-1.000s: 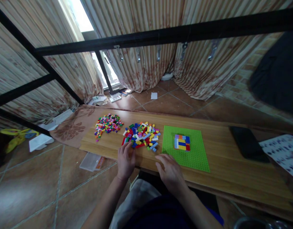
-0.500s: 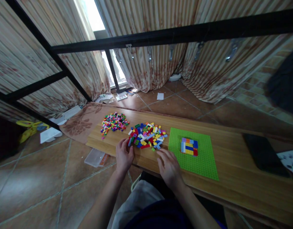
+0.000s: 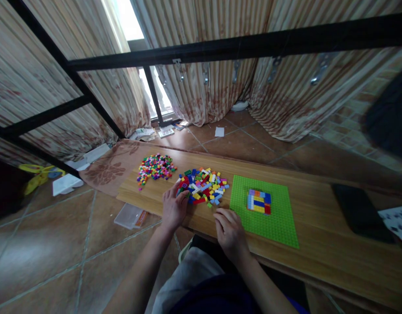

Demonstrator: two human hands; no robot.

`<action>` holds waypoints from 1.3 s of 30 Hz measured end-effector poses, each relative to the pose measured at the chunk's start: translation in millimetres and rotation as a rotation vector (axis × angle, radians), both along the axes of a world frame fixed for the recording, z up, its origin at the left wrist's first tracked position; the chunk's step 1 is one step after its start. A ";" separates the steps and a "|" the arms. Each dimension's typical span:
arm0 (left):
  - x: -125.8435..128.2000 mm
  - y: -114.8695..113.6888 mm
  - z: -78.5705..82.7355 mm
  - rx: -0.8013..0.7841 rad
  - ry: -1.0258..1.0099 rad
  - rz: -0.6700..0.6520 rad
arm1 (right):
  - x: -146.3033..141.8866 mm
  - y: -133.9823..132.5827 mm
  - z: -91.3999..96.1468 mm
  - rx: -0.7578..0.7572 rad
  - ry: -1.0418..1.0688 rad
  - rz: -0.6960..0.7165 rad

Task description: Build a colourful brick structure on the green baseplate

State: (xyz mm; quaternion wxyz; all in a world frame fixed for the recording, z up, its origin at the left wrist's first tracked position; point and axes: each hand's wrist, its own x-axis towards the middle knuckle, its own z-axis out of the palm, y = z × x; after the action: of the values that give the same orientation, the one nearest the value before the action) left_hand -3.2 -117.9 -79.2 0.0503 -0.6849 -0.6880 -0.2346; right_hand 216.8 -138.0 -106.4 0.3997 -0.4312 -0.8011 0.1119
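Observation:
At the left edge of a loose pile of mixed building bricks (image 3: 204, 185), my left hand (image 3: 174, 209) has its thumb and fingers closed in among the pieces. Whatever is between them is hidden. My right hand (image 3: 231, 231) is curled, low over the table's near edge, between the pile and a green baseplate (image 3: 279, 226). Its fingers are drawn together and their undersides cannot be seen. A small block of blue, yellow, white, red and orange bricks (image 3: 259, 202) sits on the baseplate.
A heap of smaller colourful bricks (image 3: 156, 168) lies farther left on the wooden table (image 3: 318, 213). Toward the right end are a dark flat object (image 3: 361, 213) and a printed sheet (image 3: 397, 222). A clear plastic box (image 3: 128, 216) rests below the table's left front edge.
My left hand has shifted slightly right into the bricks, and its thumb has closed over them. The fingers of my right hand have curled in more, a little lower.

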 end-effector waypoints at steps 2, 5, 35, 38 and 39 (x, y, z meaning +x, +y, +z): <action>-1.3 2.2 -0.8 0.005 0.020 -0.005 | 0.1 0.3 -1.6 0.002 -0.009 0.004; -2.3 5.7 -2.4 0.022 0.041 -0.008 | 0.1 0.9 -3.8 0.006 -0.010 0.005; 85.8 -37.0 44.1 -0.238 -0.819 -0.346 | 9.2 -17.5 34.0 -0.025 0.280 -0.030; 93.4 -34.1 43.6 -0.370 -0.906 -0.405 | 17.9 -25.6 41.0 -0.058 0.273 -0.004; 95.8 -32.2 42.9 -0.402 -0.924 -0.408 | 21.7 -27.5 42.7 -0.078 0.265 -0.003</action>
State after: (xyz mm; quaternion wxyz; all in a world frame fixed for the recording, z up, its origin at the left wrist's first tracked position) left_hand 92.6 -150.1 -36.4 -0.4359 -0.6265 -0.5227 -0.3799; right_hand 238.5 -165.5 -63.7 0.4851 -0.4291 -0.7357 0.1985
